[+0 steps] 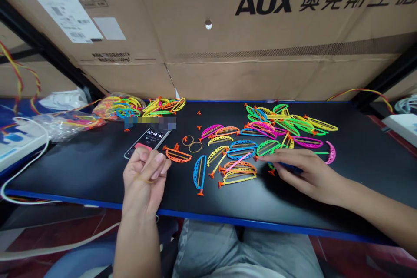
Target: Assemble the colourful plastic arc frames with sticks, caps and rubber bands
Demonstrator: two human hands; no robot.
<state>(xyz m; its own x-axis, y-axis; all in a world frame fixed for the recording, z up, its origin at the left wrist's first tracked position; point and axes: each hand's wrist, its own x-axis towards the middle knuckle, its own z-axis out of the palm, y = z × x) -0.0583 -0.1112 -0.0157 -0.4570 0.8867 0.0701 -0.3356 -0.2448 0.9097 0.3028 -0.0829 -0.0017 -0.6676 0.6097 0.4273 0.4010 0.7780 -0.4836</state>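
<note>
My left hand (pixel 145 178) is raised at the front edge of the black table (pixel 81 173), fingers pinched together with a tan rubber band (pixel 143 178) looped on them. My right hand (pixel 309 173) reaches in from the right, fingers and thumb closed on a blue plastic strip (pixel 289 167) that is mostly hidden. Its fingertips lie beside a green arched plastic bow (pixel 267 147). Several neon bows with orange tips are spread between my hands, including an orange one (pixel 177 155). Two loose rubber bands (pixel 192 143) lie near the middle.
A phone (pixel 146 143) showing a timer lies beside my left hand. Bags of coloured parts (pixel 120 107) sit at the back left. A large cardboard box (pixel 208 30) stands above the table. A white power strip (pixel 19 141) and cables lie at the left.
</note>
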